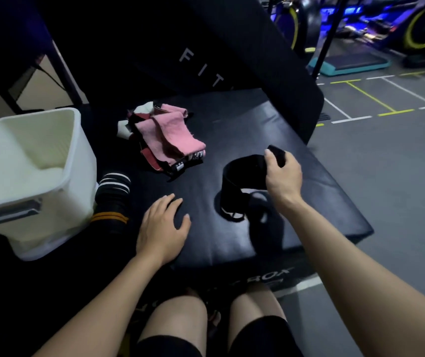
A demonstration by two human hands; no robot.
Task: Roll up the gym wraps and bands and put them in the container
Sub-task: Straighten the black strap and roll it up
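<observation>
On the black padded box (244,119), a white container (25,161) stands at nine o'clock; pink wraps (170,132) lie heaped at eleven. At three o'clock, the right hand (282,173) pinches a black band (239,173) aloft, while the left hand (162,228) rests flat, fingers spread, at six.

the container (51,161) is white with a grey handle. the padded counter (232,130) is black with pale lettering on its front edge. the pile of wraps (165,135) is pink, with white, red and black parts. the rolled wrap (114,191) is black with white stripes above and orange stripes below. the band (242,176) is black. the floor (386,155) is grey with white and yellow lines.
</observation>
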